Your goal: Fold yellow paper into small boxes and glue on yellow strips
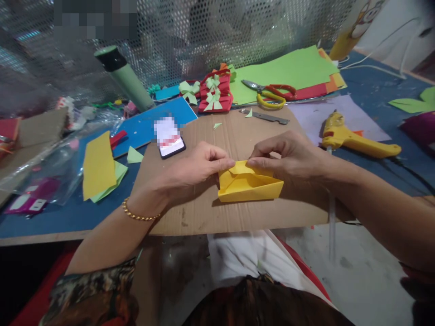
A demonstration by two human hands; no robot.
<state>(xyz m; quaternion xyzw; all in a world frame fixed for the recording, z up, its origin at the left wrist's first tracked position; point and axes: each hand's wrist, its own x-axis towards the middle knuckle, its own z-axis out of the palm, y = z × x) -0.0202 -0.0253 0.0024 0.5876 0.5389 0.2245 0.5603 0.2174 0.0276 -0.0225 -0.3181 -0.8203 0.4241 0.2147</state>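
A folded yellow paper box (251, 190), its front opening gaping toward me, rests on the brown cardboard sheet (190, 213). My left hand (207, 165) pinches the box's far left corner between thumb and fingers. On the far right edge, my right hand (282, 154) grips the same paper, thumb on top and fingers curled. Both thumbs lie close together along the folded upper flap. Part of the box's back is hidden by my fingers. Beyond the hands, a small green paper scrap (217, 126) and a grey cutter blade (268, 117) lie on the cardboard.
A phone (171, 145) lies left of the box. Scissors (272, 93) rest on green paper sheets (285, 72), beside red paper pieces with green bows (215, 93). A yellow glue gun (356, 138) with a cord sits right. At left are a green bottle (125, 79) and yellow paper (98, 165).
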